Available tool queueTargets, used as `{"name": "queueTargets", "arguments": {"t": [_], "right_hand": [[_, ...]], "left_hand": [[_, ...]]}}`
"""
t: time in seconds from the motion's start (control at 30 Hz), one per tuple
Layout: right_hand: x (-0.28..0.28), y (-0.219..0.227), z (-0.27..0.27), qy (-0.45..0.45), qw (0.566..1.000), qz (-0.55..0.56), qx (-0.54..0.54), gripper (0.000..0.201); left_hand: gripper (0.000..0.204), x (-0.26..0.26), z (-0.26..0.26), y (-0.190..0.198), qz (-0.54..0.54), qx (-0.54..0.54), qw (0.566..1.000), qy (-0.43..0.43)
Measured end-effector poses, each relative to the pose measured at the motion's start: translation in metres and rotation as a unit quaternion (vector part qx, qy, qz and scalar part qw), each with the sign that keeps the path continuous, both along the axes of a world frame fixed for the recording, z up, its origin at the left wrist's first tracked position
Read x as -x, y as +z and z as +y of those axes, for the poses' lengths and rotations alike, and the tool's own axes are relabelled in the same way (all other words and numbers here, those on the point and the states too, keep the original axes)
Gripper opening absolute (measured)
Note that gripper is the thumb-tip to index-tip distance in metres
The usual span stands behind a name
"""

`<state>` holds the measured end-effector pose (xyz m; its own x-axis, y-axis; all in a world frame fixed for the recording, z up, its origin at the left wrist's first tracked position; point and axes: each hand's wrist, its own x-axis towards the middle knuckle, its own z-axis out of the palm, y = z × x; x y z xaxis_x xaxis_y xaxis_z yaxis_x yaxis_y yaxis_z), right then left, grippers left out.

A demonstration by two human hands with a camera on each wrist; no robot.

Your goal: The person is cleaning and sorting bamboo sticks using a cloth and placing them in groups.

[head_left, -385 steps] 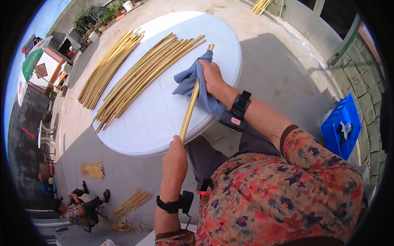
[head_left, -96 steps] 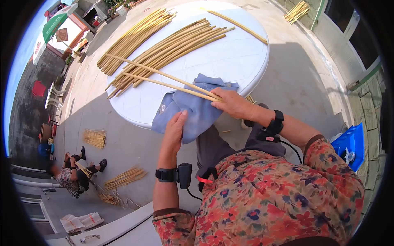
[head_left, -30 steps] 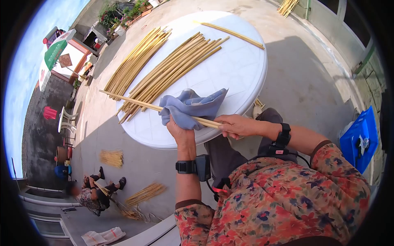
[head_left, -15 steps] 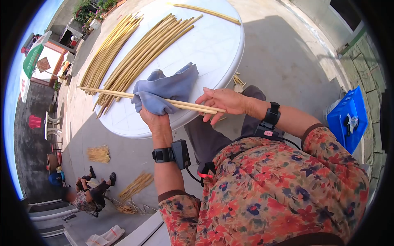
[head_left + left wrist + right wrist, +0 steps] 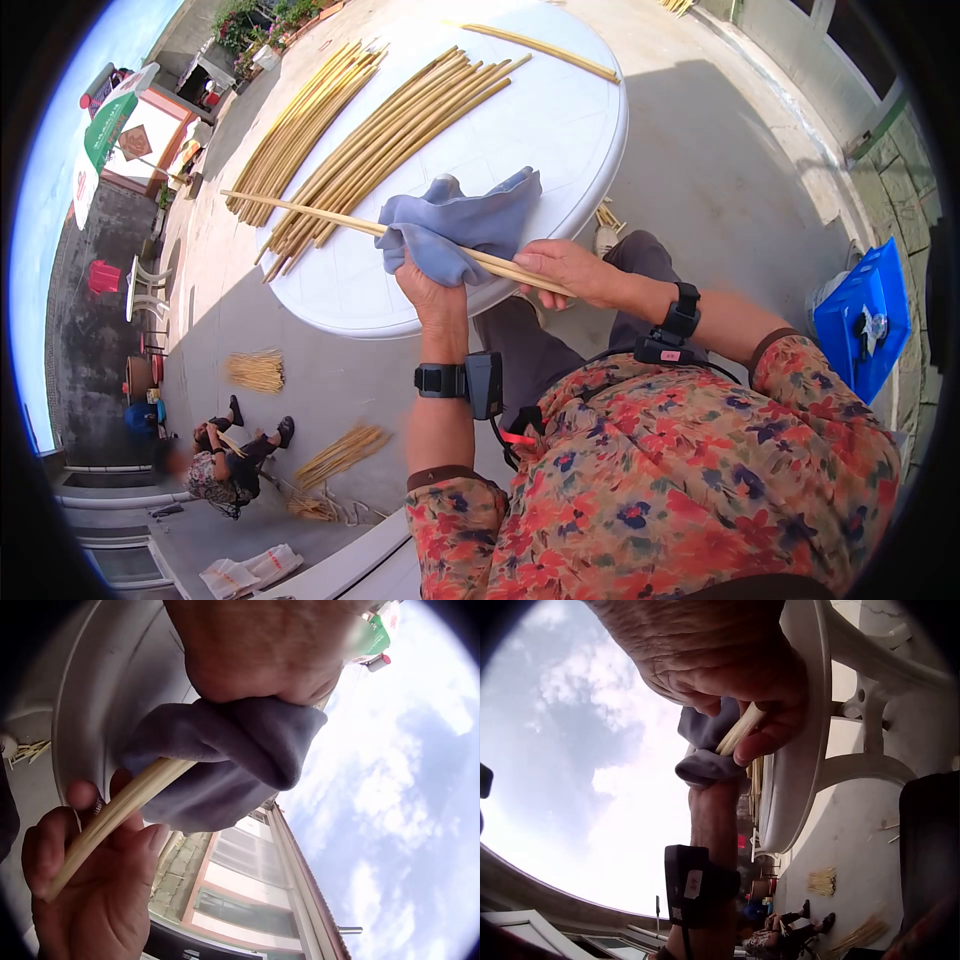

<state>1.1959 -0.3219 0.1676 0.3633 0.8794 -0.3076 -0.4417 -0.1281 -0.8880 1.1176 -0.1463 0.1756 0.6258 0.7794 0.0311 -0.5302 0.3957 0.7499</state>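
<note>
A pair of thin, pale-yellow sticks (image 5: 312, 211) slants over the near edge of the white round table (image 5: 575, 140). My left hand (image 5: 432, 294) grips a blue-grey cloth (image 5: 455, 222) folded round their middle. Near their closer end, my right hand (image 5: 580, 272) holds the sticks with thumb and curled fingers. In the right wrist view, the stick ends (image 5: 739, 729) come out of the cloth into that hand's pinch. From the left wrist, the cloth (image 5: 225, 750) hides my left fingertips. Two rows of similar sticks, a left one (image 5: 300, 145) and a middle one (image 5: 395, 150), lie on the table.
A few sticks (image 5: 540, 49) lie apart at the table's far right. On the ground to the left are stick bundles (image 5: 255, 371) and a seated person (image 5: 235, 465) handling sticks. A blue crate (image 5: 868, 320) stands on my right.
Half a second ago my right fingers were spread by the stick ends; now they grip them. Earlier the right hand held the cloth and the left a stick; those roles have swapped.
</note>
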Motion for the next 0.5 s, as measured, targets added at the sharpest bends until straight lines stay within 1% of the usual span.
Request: {"name": "queueTargets", "arguments": {"t": [0.03,0.07,0.1,0.13,0.2,0.23,0.3,0.33,0.4,0.43,0.5], "right_hand": [[0.002,0.002,0.0,0.01,1.0,-0.006,-0.009,0.041],[0.006,0.005,0.0,0.042,0.99,-0.133,0.015,0.035],[0.009,0.007,-0.001,0.068,0.963,-0.258,0.038,0.031],[0.011,0.004,-0.001,0.072,0.961,-0.264,0.029,0.031],[0.011,-0.004,-0.001,0.031,0.917,-0.397,-0.003,0.03],[0.012,-0.004,0.0,0.033,0.916,-0.4,-0.009,0.03],[0.014,0.0,-0.002,0.018,0.842,-0.538,0.031,0.028],[0.015,0.002,-0.002,0.019,0.841,-0.54,0.026,0.028],[0.017,0.007,-0.003,0.035,0.803,-0.586,0.1,0.028],[0.018,0.007,-0.004,0.035,0.802,-0.588,0.098,0.028],[0.018,0.007,-0.006,0.049,0.777,-0.616,0.116,0.028]], "left_hand": [[0.026,0.0,-0.003,0.002,0.002,-0.028,1.0,-0.002],[0.027,-0.001,-0.009,0.004,-0.001,-0.025,1.0,0.003],[0.028,-0.003,-0.013,0.008,-0.003,-0.022,1.0,0.006],[0.028,-0.005,-0.013,0.009,-0.008,-0.031,0.999,0.013],[0.031,-0.007,-0.011,0.004,-0.022,0.017,1.0,-0.012],[0.031,-0.007,-0.009,0.002,-0.026,0.012,1.0,-0.007],[0.031,-0.008,-0.007,-0.001,-0.014,0.04,0.999,0.0],[0.03,-0.009,-0.01,0.004,-0.017,0.041,0.999,0.011],[0.029,-0.01,-0.011,0.0,-0.005,0.042,0.999,0.02],[0.028,-0.01,-0.011,0.0,0.009,0.047,0.998,0.027],[0.027,-0.012,-0.009,0.0,0.01,0.043,0.998,0.035]]}}
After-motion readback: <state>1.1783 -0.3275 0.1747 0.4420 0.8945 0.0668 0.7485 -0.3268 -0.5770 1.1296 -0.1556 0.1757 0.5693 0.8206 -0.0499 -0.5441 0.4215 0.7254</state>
